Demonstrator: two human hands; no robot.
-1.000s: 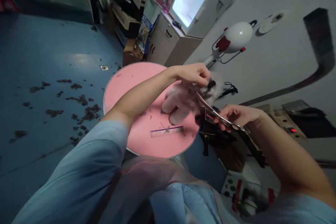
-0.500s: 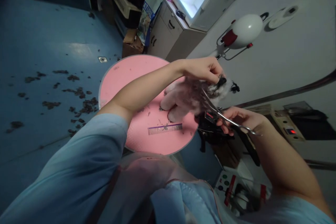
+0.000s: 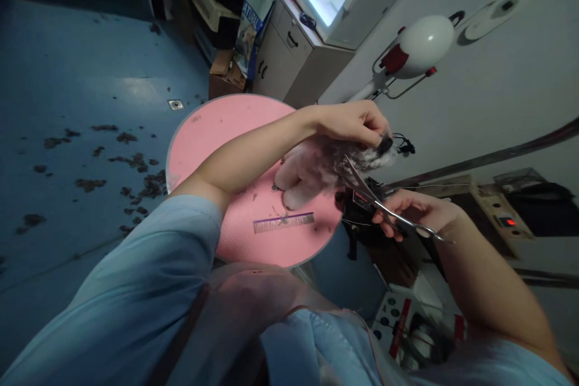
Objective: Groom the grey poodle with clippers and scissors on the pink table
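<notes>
A small dog with grey and white fur (image 3: 301, 172) is on the round pink table (image 3: 212, 123), its pale legs towards the table's middle. My left hand (image 3: 364, 120) is closed on the dog's head, beside a dark tip that looks like its nose. Long silver scissors (image 3: 367, 192) are in my right hand (image 3: 409, 208), fingers curled at the handles. Their blades point up and left against the fur below the head; the tips are partly lost in it. A metal comb with a purple spine (image 3: 284, 222) lies on the table near me.
Clumps of cut fur (image 3: 154, 184) litter the blue floor to the left. Behind the table stand a cabinet (image 3: 283, 54), a cardboard box (image 3: 226, 69) and a printed bag (image 3: 253, 18). A white lamp-like device (image 3: 425, 45) juts out at the right, by the wall.
The dog's head has shifted slightly under my left hand. The scissors' tips have moved slightly left and down in the fur. The comb has stayed put on the table.
</notes>
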